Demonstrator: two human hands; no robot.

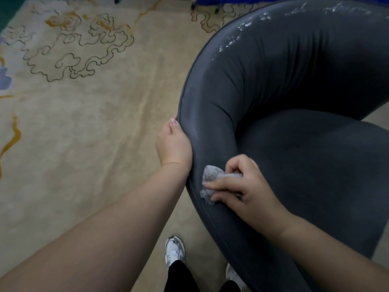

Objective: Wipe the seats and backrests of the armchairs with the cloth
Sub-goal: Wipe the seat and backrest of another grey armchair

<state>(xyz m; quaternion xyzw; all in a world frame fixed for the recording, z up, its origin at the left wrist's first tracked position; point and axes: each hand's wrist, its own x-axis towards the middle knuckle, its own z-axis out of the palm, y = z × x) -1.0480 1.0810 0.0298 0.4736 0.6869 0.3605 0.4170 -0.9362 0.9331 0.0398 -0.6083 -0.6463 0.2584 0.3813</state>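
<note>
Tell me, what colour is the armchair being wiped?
Dark grey, with whitish worn flecks along the armchair top edge; the head view shows it.

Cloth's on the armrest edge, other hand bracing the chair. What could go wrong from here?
1. The cloth is a small crumpled wad under the right hand, so each pass likely covers little and bare fingers may rub the armchair instead.
2. White flaking patches run along the upper backrest rim, far from the cloth; they could be missed, or wiping may lift more flakes.
3. The left hand grips the rim; pulling hard might shift the chair on the carpet.
</note>
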